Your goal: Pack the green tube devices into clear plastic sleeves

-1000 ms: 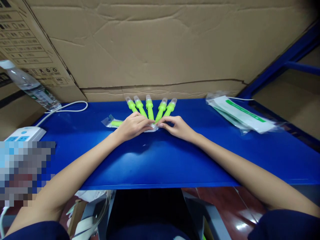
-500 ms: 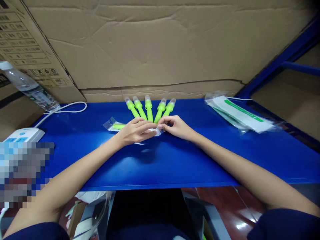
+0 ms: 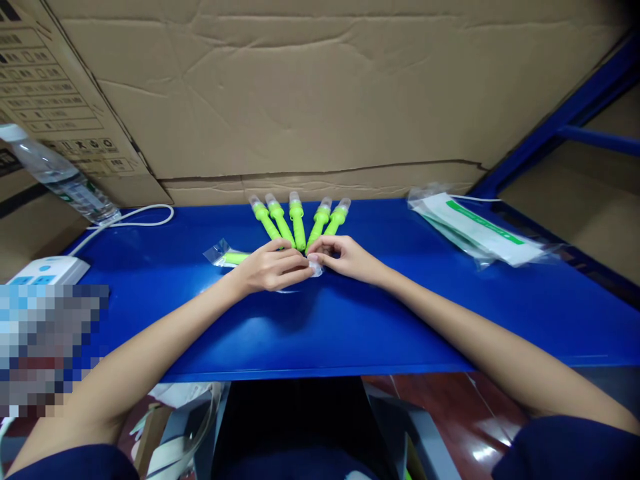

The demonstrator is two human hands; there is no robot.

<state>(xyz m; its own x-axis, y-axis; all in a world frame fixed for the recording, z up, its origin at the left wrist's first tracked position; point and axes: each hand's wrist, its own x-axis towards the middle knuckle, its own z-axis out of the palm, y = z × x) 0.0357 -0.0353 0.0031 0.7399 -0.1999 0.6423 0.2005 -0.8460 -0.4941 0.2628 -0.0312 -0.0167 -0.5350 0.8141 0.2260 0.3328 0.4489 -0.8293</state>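
A lime-green stick in a clear plastic bag (image 3: 235, 257) lies across the blue table, its left end showing. My left hand (image 3: 273, 267) is closed over the middle of it, hiding most of its length. At the other end, a clear tip under plastic (image 3: 316, 268) sticks out past my left fingertips. My right hand (image 3: 347, 259) pinches at that end with thumb and forefinger, almost meeting the left fingers. Just beyond both hands, several lime-green sticks with clear tips (image 3: 297, 223) lie fanned out, their lower ends partly behind my fingers.
White-and-green plastic packets (image 3: 493, 223) lie at the right of the blue table (image 3: 380, 333). On the left are a water bottle (image 3: 65, 180), a white cable (image 3: 150, 208) and a power strip (image 3: 50, 270). A cardboard wall (image 3: 300, 93) closes off the back.
Both hands have shifted slightly, with the right thumb and forefinger a little further left and lower at the bag's end. The fanned sticks have stayed in place.
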